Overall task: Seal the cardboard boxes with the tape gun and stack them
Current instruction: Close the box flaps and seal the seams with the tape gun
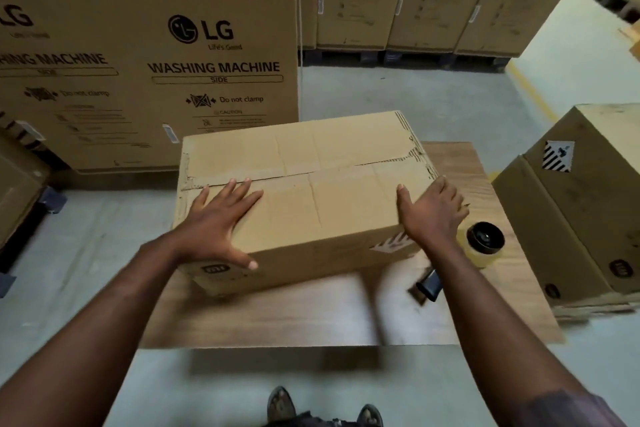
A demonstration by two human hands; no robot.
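On top of the cardboard box [322,191] your left hand [221,218] lies flat. Its fingers [242,189] are straight and spread apart, with their tips close to the seam where the two top flaps meet. The thumb reaches down over the near edge onto the front face. Nothing is clasped there; the palm simply presses on the lid.

Your right hand [433,215] sits at the box's right end. Its thumb lies on top, and the other fingers [450,194] are held close together and stretched over the right edge towards the side wall. They are slightly blurred, and they look laid against the cardboard rather than curled round it.

Between your hands, the box stands on a wooden table [277,319] with both flaps folded down and its right rim ragged.

Just right of the box, beside your right wrist, the tape gun [485,241] lies on the table with neither hand on it. Its tan roll with a black hub shows clearly, while the dark handle is blurred and partly hidden behind your forearm.

Further right, another brown box [571,204] with a striped label stands on the grey floor [398,90]. Behind the table are tall washing machine cartons [149,55], one close on the left and a row of them further back. Your sandalled feet [282,404] show at the bottom edge.
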